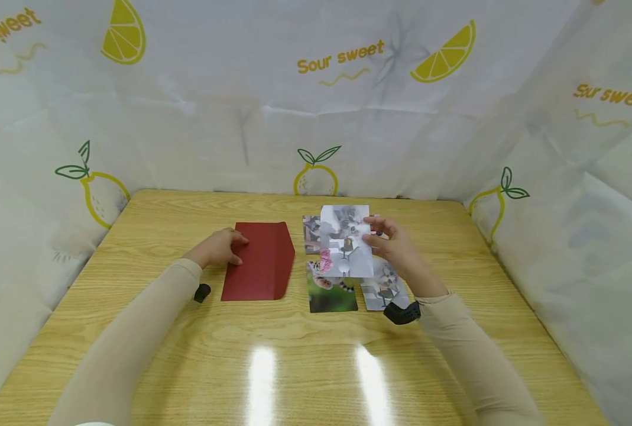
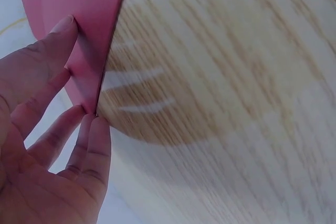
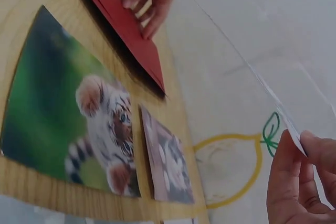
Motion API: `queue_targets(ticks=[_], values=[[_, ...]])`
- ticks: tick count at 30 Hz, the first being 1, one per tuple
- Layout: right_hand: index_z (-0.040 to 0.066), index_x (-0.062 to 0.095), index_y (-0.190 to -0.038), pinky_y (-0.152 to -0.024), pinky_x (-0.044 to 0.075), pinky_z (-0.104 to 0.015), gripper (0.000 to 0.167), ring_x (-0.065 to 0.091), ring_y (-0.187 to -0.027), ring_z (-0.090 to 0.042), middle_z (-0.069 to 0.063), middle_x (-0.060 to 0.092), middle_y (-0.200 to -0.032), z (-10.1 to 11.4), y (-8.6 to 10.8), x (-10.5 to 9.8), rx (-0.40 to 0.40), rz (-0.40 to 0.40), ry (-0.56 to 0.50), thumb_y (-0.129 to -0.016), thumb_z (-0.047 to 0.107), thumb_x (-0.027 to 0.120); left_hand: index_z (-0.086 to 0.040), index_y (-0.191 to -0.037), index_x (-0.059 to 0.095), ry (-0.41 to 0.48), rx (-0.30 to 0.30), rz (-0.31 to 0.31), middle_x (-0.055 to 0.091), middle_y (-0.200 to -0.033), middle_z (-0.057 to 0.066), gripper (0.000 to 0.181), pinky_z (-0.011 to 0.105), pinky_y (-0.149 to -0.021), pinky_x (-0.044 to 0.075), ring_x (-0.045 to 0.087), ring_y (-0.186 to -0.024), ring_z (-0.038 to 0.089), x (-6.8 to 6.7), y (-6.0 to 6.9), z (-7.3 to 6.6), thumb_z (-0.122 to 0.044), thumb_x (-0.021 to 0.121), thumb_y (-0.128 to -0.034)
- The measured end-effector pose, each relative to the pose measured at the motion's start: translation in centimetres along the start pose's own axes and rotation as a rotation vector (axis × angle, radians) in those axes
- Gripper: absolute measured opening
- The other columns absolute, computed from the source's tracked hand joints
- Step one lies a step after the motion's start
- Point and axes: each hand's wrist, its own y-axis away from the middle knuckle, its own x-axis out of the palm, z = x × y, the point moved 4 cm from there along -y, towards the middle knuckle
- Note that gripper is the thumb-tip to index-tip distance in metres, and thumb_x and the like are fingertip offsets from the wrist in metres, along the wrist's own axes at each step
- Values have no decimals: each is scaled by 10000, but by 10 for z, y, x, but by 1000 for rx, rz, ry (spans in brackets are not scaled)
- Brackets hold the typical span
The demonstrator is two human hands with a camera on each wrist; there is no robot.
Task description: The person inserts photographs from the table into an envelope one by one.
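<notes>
Under the left hand (image 1: pixel 217 247), fingers uncurled, a red envelope (image 1: pixel 252 263) is touched. Leftward of the right hand (image 1: pixel 398 245), a photo (image 1: pixel 344 242) is pinched by it above other photos (image 1: pixel 333 300); lifting seems in hand, envelope alignment called for.

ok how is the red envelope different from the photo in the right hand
The red envelope is plain; the photo carries a greyish picture. The left hand touches the envelope, while the right hand pinches the photo, held raised. The envelope looks wider than the photo. Both are thin.
</notes>
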Motion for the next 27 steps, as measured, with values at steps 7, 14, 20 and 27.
queue_targets(ticks=[7, 14, 20, 27], values=[[-1, 448, -1365, -692, 527, -210, 449, 555, -854, -82, -12, 434, -1114, 0, -6, 37, 2, 26, -74, -941, 19, 596, 2, -1364, 536, -1, 0, -2, 400, -1465, 247, 538, 534, -1116, 338, 300, -1389, 446, 0, 1, 0, -99, 718, -868], [9, 477, -1341, -591, 462, -307, 425, 497, -660, -97, -61, 427, -1155, -7, -12, 63, 27, 46, -70, -936, 21, 606, -1, -1363, 537, 16, -9, -1, 404, -1461, 242, 536, 527, -1114, 346, 303, -1391, 439, -1, 1, -2, -93, 718, -867], [79, 488, -1330, -519, 181, -420, 417, 352, -530, -165, -90, 422, -1204, -15, -17, 78, 92, 70, -52, -936, 75, 626, -3, -1362, 541, 14, -11, -1, 393, -1468, 244, 539, 529, -1127, 325, 277, -1403, 444, -1, 2, -2, -93, 723, -862], [30, 522, -1295, -674, 523, -399, 408, 541, -748, -148, -144, 456, -1216, -23, -28, 90, 81, 45, 16, -907, 24, 649, 9, -1356, 542, 4, -6, -4, 419, -1452, 243, 535, 523, -1122, 337, 300, -1392, 444, -3, 3, -4, -78, 722, -859]])
